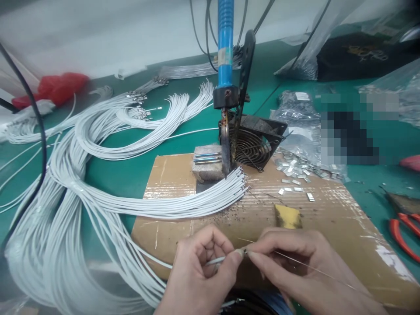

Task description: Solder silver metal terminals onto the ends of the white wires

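Observation:
My left hand (203,273) is closed round a white cable (215,261), its thumb and finger pinching close to the cable's end. Fingertip to fingertip with it, my right hand (292,258) pinches at that same end. A thin solder wire (316,270) runs through the right hand and trails to the lower right. What lies between the fingertips is too small to make out. Just beyond the hands, a bundle of white cables (183,205) rests on the cardboard (328,223), its cut ends beneath the tip of an upright blue soldering iron (225,61).
A small fan (251,146) and a block with metal rods (208,162) stand behind the iron tip. Small metal tabs (293,168) lie scattered at the right, near a yellow sponge (288,216). Red-handled pliers (402,234) sit at the right edge. More cable bundles (65,210) fill the left.

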Motion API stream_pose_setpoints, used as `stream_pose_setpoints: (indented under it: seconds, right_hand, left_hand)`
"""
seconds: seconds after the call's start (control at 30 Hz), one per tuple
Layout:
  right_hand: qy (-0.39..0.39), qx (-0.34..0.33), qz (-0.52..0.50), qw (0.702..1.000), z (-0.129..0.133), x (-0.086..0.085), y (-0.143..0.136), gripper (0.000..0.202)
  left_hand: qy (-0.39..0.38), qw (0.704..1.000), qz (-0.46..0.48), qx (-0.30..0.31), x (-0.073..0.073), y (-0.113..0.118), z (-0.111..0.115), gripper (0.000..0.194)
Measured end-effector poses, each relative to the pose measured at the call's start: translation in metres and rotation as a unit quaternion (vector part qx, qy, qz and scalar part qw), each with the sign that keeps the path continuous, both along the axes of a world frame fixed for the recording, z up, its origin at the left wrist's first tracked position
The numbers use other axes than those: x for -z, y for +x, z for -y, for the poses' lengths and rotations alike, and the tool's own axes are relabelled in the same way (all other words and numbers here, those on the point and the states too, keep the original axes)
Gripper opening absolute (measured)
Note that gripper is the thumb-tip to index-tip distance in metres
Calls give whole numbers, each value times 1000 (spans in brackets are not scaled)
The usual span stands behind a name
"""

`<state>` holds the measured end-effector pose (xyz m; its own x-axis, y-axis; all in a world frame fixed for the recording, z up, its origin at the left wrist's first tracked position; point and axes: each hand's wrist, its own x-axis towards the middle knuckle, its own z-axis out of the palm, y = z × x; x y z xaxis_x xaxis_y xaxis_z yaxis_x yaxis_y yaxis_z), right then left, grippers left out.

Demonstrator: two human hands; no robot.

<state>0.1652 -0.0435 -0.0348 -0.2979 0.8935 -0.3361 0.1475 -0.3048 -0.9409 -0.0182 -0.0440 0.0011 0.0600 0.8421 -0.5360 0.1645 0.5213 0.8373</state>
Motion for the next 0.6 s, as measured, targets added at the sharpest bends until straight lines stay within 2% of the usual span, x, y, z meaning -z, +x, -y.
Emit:
stream_pose_setpoints:
  seconds: [0.2, 0.3, 0.37, 0.5, 0.6]
  right_hand:
    - [52, 16, 55, 997, 3, 3, 2, 30]
    - [51, 63, 50, 995, 5, 4, -2, 28]
    - [83, 115, 28, 990, 8, 7, -11, 29]
    - [210, 247, 19, 946, 20, 15, -39, 26]
    - [283, 284, 41, 915, 28, 20, -55, 12]
  left_hand:
    - [10, 999, -23, -33, 0, 5, 2, 27]
    - [26, 998, -31, -46, 3, 7, 3, 28]
    - [41, 998, -28, -49, 5, 9, 4, 31]
    - [39, 997, 42, -59, 8, 9, 5, 42]
    - [7, 990, 120, -77, 10, 6, 3, 43]
